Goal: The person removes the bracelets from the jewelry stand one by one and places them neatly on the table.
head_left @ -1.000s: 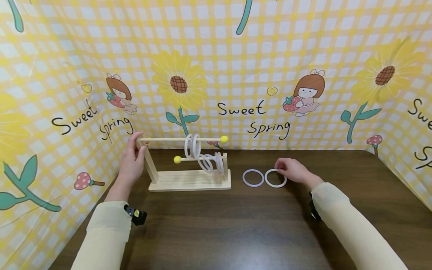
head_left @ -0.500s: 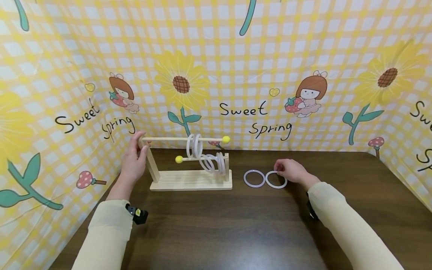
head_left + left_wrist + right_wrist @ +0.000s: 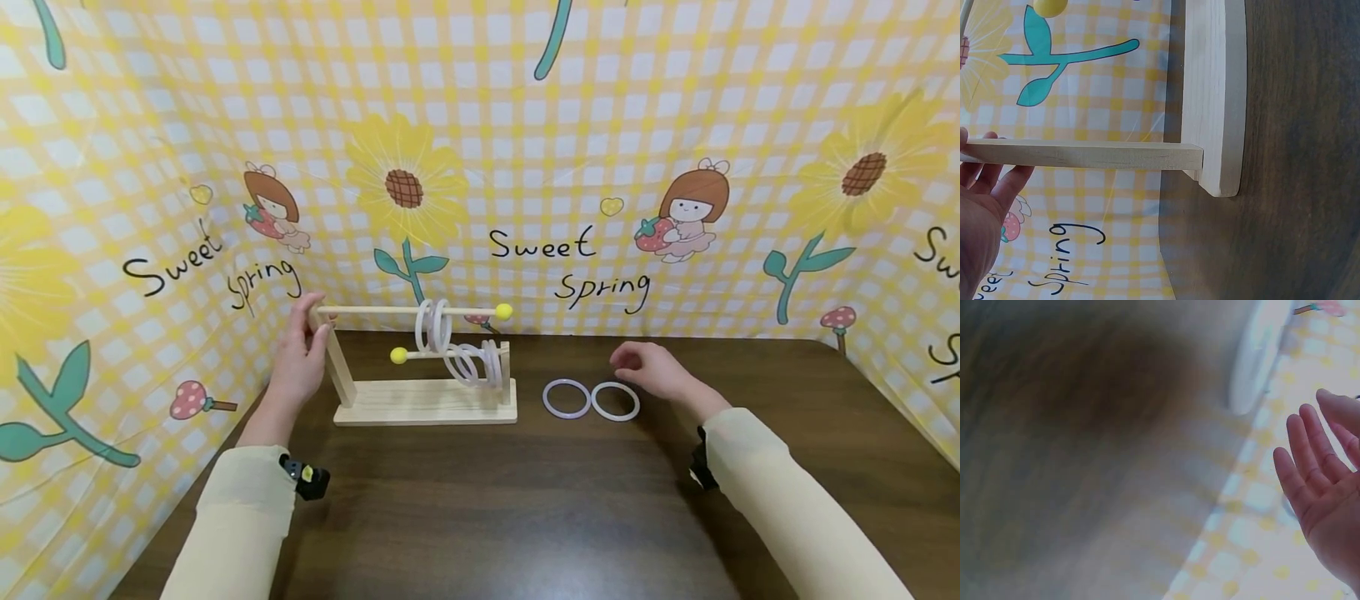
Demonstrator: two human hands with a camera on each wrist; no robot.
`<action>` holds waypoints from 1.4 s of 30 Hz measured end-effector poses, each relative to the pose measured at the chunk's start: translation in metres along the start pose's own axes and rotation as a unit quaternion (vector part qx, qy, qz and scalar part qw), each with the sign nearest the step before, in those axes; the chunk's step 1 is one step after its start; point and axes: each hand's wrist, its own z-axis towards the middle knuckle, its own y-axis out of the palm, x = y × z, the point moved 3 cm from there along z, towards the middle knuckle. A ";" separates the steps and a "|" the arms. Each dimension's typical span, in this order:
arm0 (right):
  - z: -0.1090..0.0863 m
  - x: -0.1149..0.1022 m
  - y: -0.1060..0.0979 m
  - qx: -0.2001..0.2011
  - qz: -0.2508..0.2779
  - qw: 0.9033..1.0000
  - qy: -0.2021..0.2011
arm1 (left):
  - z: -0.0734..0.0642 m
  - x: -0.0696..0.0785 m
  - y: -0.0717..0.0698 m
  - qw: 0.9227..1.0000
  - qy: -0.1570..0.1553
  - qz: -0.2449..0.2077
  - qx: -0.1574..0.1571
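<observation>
A pale wooden stand (image 3: 420,406) has two posts and two horizontal rods with yellow ball tips. My left hand (image 3: 297,358) grips the top of its left post (image 3: 1097,154), thumb and fingers on either side. Several whitish rings (image 3: 447,327) hang on the upper rod, and more (image 3: 492,364) sit around the lower rod near the right post. To the right of the stand, a lilac ring (image 3: 566,416) and a white ring (image 3: 616,418) lie flat, side by side. My right hand (image 3: 658,372) hovers just beyond the white ring with nothing in it, fingers relaxed.
Everything stands on a dark brown wooden table (image 3: 480,508). A yellow checked cloth (image 3: 525,150) with sunflowers and lettering hangs behind and at both sides. In the right wrist view a pale thing (image 3: 1257,362) is too blurred to make out.
My right hand has let go of the white ring and lifted slightly up and back from it. The ring stays flat beside the lilac one. My left hand keeps its hold on the post.
</observation>
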 end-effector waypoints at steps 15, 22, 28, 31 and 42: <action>0.003 -0.074 0.020 0.070 0.167 0.983 -0.036 | -0.003 0.000 -0.003 1.000 -0.003 0.001 0.004; 0.006 -0.108 0.040 0.073 0.243 0.966 -0.057 | -0.004 -0.001 -0.003 1.000 -0.004 0.006 0.011; 0.012 -0.127 0.055 0.079 0.260 0.959 -0.079 | -0.004 -0.003 -0.002 1.000 -0.001 0.004 0.013; 0.015 -0.135 0.061 0.083 0.269 0.956 -0.083 | -0.003 -0.002 -0.002 1.000 0.000 0.005 0.014; 0.013 -0.185 0.057 0.077 0.308 0.943 -0.096 | 0.000 -0.001 0.000 1.000 0.007 0.008 0.011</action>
